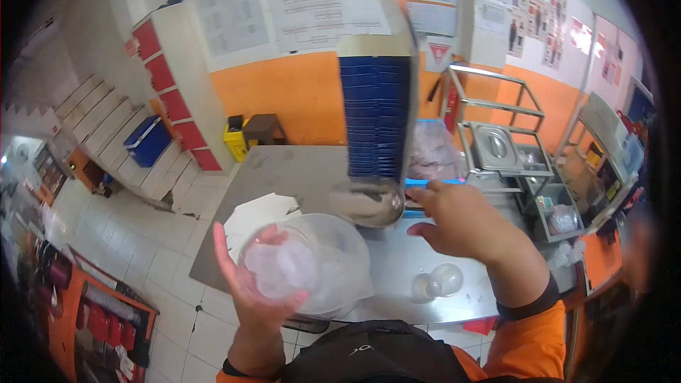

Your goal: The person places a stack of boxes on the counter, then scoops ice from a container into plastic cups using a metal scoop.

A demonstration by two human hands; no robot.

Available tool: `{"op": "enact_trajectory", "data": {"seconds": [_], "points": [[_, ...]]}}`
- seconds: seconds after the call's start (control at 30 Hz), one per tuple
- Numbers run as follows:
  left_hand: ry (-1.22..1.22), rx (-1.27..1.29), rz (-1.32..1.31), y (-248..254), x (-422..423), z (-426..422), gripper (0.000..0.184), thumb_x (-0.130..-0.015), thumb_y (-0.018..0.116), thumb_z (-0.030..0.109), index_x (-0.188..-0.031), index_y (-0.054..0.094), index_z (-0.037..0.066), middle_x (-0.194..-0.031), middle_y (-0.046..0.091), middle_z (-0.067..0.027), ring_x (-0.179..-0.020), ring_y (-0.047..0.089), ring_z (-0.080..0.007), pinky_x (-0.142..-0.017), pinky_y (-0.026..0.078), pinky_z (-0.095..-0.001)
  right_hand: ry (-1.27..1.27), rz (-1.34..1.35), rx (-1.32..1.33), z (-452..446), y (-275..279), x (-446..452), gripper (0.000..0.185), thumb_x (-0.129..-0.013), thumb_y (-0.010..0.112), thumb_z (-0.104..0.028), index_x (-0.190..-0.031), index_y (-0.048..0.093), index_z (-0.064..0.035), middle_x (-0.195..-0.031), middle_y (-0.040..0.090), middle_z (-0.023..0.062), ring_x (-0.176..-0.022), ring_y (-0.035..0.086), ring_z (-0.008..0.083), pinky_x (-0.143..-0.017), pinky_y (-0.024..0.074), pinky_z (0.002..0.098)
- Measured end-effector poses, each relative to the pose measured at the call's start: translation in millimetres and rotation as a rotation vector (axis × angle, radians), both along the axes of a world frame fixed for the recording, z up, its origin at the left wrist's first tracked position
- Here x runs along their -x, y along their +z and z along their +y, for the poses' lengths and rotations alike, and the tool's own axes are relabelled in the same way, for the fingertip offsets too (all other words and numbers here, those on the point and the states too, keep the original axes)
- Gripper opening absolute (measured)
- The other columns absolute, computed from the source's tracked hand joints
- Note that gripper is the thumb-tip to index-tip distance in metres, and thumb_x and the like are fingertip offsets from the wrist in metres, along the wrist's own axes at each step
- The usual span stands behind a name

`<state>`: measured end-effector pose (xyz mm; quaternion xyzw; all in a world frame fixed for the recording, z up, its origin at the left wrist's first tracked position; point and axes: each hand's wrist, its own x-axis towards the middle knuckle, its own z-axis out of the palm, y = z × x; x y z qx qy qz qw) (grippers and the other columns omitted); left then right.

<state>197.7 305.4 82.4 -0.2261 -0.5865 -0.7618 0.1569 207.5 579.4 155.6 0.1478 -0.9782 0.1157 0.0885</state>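
Your right grip [461,218] has a metal scoop [358,202] by the handle, aimed at 9 o'clock; your left grip [257,303] cradles a clear cup [282,269], 8 o'clock from it.

The silvery rounded scoop [370,203] at the centre of the frame is polished metal, its bright reflections smeared by blur. Below and left of centre, the translucent whitish round tub [347,259] looks like smooth, semi-matt plastic, while the clear round cup [317,274] overlapping it looks like thinner, glossier plastic. The grey rectangular tabletop [386,280] is smooth sheet metal, shiny towards the lower centre and duller, faintly stained, at its upper left. At the right, the lidded silver rectangular pan [489,156] is glossy metal. The orange sleeve [528,344] at lower right is matt cloth.
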Motion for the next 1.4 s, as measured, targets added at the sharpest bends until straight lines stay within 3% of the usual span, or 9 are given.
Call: {"op": "enact_trajectory", "data": {"seconds": [0.07, 0.17, 0.37, 0.57, 0.67, 0.93, 1.13, 1.3, 1.4], "points": [[-0.038, 0.138, 0.064, -6.5, -15.0, 25.8, 0.128, -0.054, 0.082, 0.007, -0.141, -0.012, 0.008, -0.124, 0.043, -0.0171, -0.110, 0.048, -0.0272, -0.095, 0.040, -0.0401, -0.048, -0.183, 0.479, 25.1, 5.0, -18.9, 0.048, -0.069, 0.077, -0.035, -0.101, 0.059, -0.0043, -0.077, 0.056, 0.0074, -0.067, 0.055, 0.0184, -0.060, 0.0447, 0.0320], [-0.173, 0.289, 0.157, -22.0, -33.0, 81.0, 0.128, -0.056, 0.081, 0.006, -0.139, -0.017, 0.005, -0.125, 0.040, -0.0179, -0.111, 0.046, -0.0284, -0.095, 0.039, -0.0404, -0.079, -0.273, 1.048, 50.7, -30.5, -56.0, 0.048, -0.072, 0.076, -0.034, -0.103, 0.055, -0.0044, -0.075, 0.049, -0.0002, -0.066, 0.046, 0.0111, -0.060, 0.0410, 0.0264], [-0.546, 0.194, 0.162, -64.6, -43.8, 179.9, 0.124, -0.055, 0.080, 0.008, -0.140, -0.010, 0.002, -0.121, 0.042, -0.0198, -0.109, 0.046, -0.0295, -0.096, 0.036, -0.0425, -0.149, -0.327, 1.376, 77.1, -95.3, -115.2, 0.028, -0.079, 0.069, -0.012, -0.088, 0.043, -0.0082, -0.073, 0.043, -0.0058, -0.063, 0.041, 0.0035, -0.052, 0.0343, 0.0191], [-0.785, 0.218, 0.111, -95.8, -71.9, 244.5, 0.123, -0.055, 0.082, 0.012, -0.141, -0.006, 0.003, -0.120, 0.043, -0.0195, -0.110, 0.045, -0.0295, -0.096, 0.035, -0.0418, -0.425, -0.266, 1.495, 119.8, -117.5, -173.2, 0.023, -0.083, 0.063, -0.010, -0.084, 0.039, -0.0108, -0.067, 0.044, -0.0033, -0.054, 0.043, 0.0070, -0.048, 0.0336, 0.0220], [-0.859, 0.219, 0.066, -107.6, -86.3, 273.1, 0.123, -0.056, 0.083, 0.012, -0.140, -0.006, 0.003, -0.121, 0.043, -0.0198, -0.111, 0.045, -0.0301, -0.096, 0.036, -0.0419, -0.453, -0.229, 1.742, 143.2, -134.6, -195.0, 0.023, -0.084, 0.061, -0.009, -0.084, 0.039, -0.0108, -0.068, 0.045, -0.0024, -0.055, 0.045, 0.0075, -0.048, 0.0347, 0.0223], [-1.104, 0.357, -0.047, -136.0, -107.9, 324.7, 0.126, -0.057, 0.085, 0.014, -0.140, -0.009, 0.003, -0.130, 0.037, -0.0252, -0.121, 0.040, -0.0334, -0.101, 0.033, -0.0420, -0.628, -0.067, 1.656, 180.6, -166.1, -246.6, 0.019, -0.082, 0.057, -0.005, -0.086, 0.039, -0.0097, -0.073, 0.053, 0.0015, -0.058, 0.054, 0.0099, -0.049, 0.0393, 0.0228], [-0.827, 0.712, 0.395, -138.6, -89.9, 329.4, 0.103, -0.059, 0.084, 0.025, -0.137, 0.021, 0.000, -0.136, 0.032, -0.0260, -0.126, 0.034, -0.0391, -0.103, 0.030, -0.0457, -1.018, 0.248, 1.533, 233.0, -207.0, -295.4, 0.019, -0.080, 0.057, -0.007, -0.090, 0.042, -0.0068, -0.071, 0.054, 0.0036, -0.059, 0.059, 0.0144, -0.052, 0.0477, 0.0267], [-0.469, 0.895, 0.480, -141.1, -40.4, 294.0, 0.081, -0.055, 0.081, 0.025, -0.125, 0.046, 0.002, -0.134, 0.037, -0.0218, -0.123, 0.038, -0.0374, -0.102, 0.032, -0.0447, -1.500, 0.720, 1.190, 328.8, -256.1, -330.8, 0.014, -0.076, 0.051, -0.003, -0.087, 0.044, 0.0005, -0.066, 0.054, 0.0097, -0.051, 0.060, 0.0192, -0.046, 0.0481, 0.0314], [-0.452, 0.865, 0.391, -147.2, -20.5, 270.8, 0.067, -0.068, 0.076, 0.032, -0.123, 0.051, 0.005, -0.136, 0.033, -0.0283, -0.122, 0.033, -0.0480, -0.102, 0.030, -0.0507, -1.595, 0.927, 1.094, 394.7, -293.8, -350.8, 0.015, -0.077, 0.051, -0.003, -0.088, 0.042, 0.0023, -0.068, 0.055, 0.0121, -0.049, 0.060, 0.0202, -0.043, 0.0486, 0.0309]]}}
